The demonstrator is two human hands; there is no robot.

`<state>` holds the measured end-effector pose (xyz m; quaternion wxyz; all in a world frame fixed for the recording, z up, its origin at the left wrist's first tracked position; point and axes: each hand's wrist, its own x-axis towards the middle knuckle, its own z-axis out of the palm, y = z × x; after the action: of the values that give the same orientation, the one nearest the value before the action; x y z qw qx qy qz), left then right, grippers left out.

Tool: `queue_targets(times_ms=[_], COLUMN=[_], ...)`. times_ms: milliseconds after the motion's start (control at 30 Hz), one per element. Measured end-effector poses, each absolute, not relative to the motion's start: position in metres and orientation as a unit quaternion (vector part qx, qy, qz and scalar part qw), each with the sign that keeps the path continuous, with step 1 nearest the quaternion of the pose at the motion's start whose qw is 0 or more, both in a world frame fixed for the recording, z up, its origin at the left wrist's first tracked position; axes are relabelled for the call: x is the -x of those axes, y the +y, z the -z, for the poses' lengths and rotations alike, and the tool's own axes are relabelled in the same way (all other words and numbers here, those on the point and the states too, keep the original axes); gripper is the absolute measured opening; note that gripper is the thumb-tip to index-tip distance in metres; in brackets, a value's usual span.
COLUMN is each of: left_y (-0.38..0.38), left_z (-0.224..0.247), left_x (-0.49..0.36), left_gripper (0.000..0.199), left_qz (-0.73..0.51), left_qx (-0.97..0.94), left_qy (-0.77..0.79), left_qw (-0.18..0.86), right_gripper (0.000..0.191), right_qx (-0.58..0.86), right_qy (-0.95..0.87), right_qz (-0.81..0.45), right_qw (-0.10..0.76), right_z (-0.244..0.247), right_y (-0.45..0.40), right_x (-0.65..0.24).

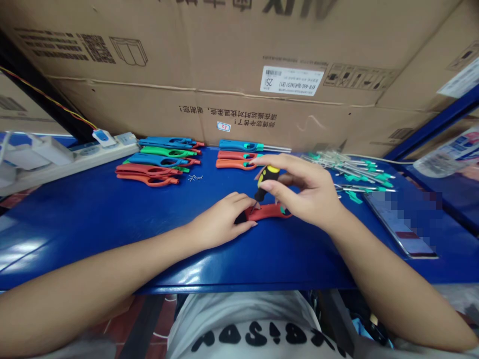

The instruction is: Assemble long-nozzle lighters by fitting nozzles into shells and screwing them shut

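Note:
My right hand grips a short yellow-and-black screwdriver, its shaft pointing down at a red lighter handle. The thumb and fingers wrap round the screwdriver's grip. On the blue table, my left hand pinches the left end of that red handle, thumb on the near side and fingers on the far side. A green trigger shows at the handle's right part, partly behind my right hand. Whether the tip sits in a screw cannot be made out.
Several blue, green and red lighter handles lie back left, beside small screws. Three lighters lie at the back middle. Metal tubes with green parts are heaped right, near a phone. A power strip and a cardboard box stand behind.

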<state>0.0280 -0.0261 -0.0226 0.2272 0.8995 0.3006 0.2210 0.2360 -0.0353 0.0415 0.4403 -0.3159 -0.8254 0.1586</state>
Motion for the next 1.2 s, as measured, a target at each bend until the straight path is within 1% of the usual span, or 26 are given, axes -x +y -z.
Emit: queue_targets(times_ms=[67, 100, 133, 200, 267, 367, 400, 433, 467, 533, 600, 633, 700, 767, 800, 867, 933, 967, 1033, 1100, 1133, 1200], left_y=[-0.0259, -0.0258, -0.0258, -0.026, -0.0263, -0.0265, -0.0264, -0.0264, -0.0263, -0.0262, -0.0262, -0.0263, -0.0265, -0.0265, -0.0264, -0.0263, -0.0262, -0.0262, -0.0264, -0.0266, -0.0266, -0.0264], left_z=[0.0229, 0.0229, 0.0227, 0.0221, 0.0214, 0.0207, 0.0207, 0.0207, 0.0207, 0.0208, 0.0206, 0.0205, 0.0203, 0.0201, 0.0202, 0.0206, 0.0213, 0.0216, 0.022, 0.0219, 0.0217, 0.0212], left_x=[-0.0279, -0.028, -0.028, -0.0282, -0.0284, -0.0284, -0.0284, -0.0283, -0.0282, -0.0281, -0.028, -0.028, -0.028, -0.028, -0.0279, -0.0279, -0.0279, -0.0279, -0.028, -0.028, -0.028, -0.0281], left_gripper=[0.025, 0.026, 0.027, 0.029, 0.029, 0.029, 0.029, 0.029, 0.029, 0.029, 0.029, 0.029, 0.027, 0.026, 0.026, 0.027, 0.027, 0.027, 0.027, 0.027, 0.027, 0.027], left_qz=[-0.219, -0.219, -0.219, -0.218, -0.215, -0.215, -0.216, -0.217, -0.217, -0.214, -0.21, -0.209, -0.209, -0.21, -0.211, -0.216, -0.22, -0.222, -0.224, -0.227, -0.228, -0.226], left_qx=[-0.899, -0.899, -0.899, -0.898, -0.897, -0.896, -0.895, -0.895, -0.895, -0.896, -0.896, -0.896, -0.895, -0.894, -0.895, -0.896, -0.897, -0.897, -0.896, -0.895, -0.895, -0.895], left_qy=[0.302, 0.302, 0.303, 0.306, 0.307, 0.306, 0.305, 0.304, 0.304, 0.305, 0.306, 0.306, 0.308, 0.307, 0.305, 0.301, 0.299, 0.3, 0.304, 0.306, 0.305, 0.303], left_qw=[0.228, 0.228, 0.227, 0.228, 0.233, 0.241, 0.242, 0.243, 0.243, 0.243, 0.243, 0.244, 0.246, 0.249, 0.249, 0.246, 0.241, 0.239, 0.234, 0.231, 0.232, 0.236], right_gripper=[0.027, 0.026, 0.029, 0.038, 0.039, 0.027, 0.026, 0.027, 0.031, 0.04, 0.04, 0.036, 0.026, 0.023, 0.025, 0.036, 0.039, 0.037, 0.03, 0.027, 0.029, 0.036], right_qx=[0.316, 0.318, 0.322, 0.331, 0.334, 0.33, 0.328, 0.328, 0.33, 0.329, 0.326, 0.327, 0.336, 0.339, 0.335, 0.323, 0.319, 0.323, 0.331, 0.329, 0.325, 0.318], right_qy=[-0.826, -0.824, -0.823, -0.819, -0.818, -0.825, -0.827, -0.829, -0.832, -0.833, -0.826, -0.823, -0.821, -0.821, -0.825, -0.834, -0.832, -0.831, -0.833, -0.834, -0.835, -0.837], right_qz=[-0.064, -0.045, -0.055, -0.122, -0.149, -0.038, -0.01, -0.011, -0.041, -0.149, -0.212, -0.202, -0.125, -0.063, -0.067, -0.137, -0.193, -0.185, -0.105, -0.037, -0.038, -0.104], right_qw=[0.462, 0.467, 0.465, 0.453, 0.444, 0.457, 0.457, 0.452, 0.444, 0.419, 0.408, 0.417, 0.444, 0.455, 0.449, 0.426, 0.411, 0.414, 0.431, 0.441, 0.441, 0.433], right_z=[-0.0414, -0.0412, -0.0408, -0.0403, -0.0405, -0.0421, -0.0425, -0.0426, -0.0425, -0.0418, -0.0412, -0.0412, -0.0414, -0.0418, -0.0418, -0.0419, -0.0422, -0.0425, -0.043, -0.043, -0.0426, -0.0415], right_y=[-0.0345, -0.0344, -0.0344, -0.0345, -0.0342, -0.0328, -0.0323, -0.032, -0.0318, -0.0314, -0.0305, -0.0298, -0.0285, -0.0279, -0.028, -0.0293, -0.0309, -0.0317, -0.0328, -0.0334, -0.0336, -0.0336], right_x=[-0.2362, -0.2364, -0.2367, -0.2375, -0.2385, -0.2399, -0.2402, -0.2406, -0.2408, -0.2412, -0.2414, -0.2413, -0.2412, -0.2413, -0.2414, -0.2413, -0.2407, -0.2401, -0.2387, -0.2376, -0.2373, -0.2374])
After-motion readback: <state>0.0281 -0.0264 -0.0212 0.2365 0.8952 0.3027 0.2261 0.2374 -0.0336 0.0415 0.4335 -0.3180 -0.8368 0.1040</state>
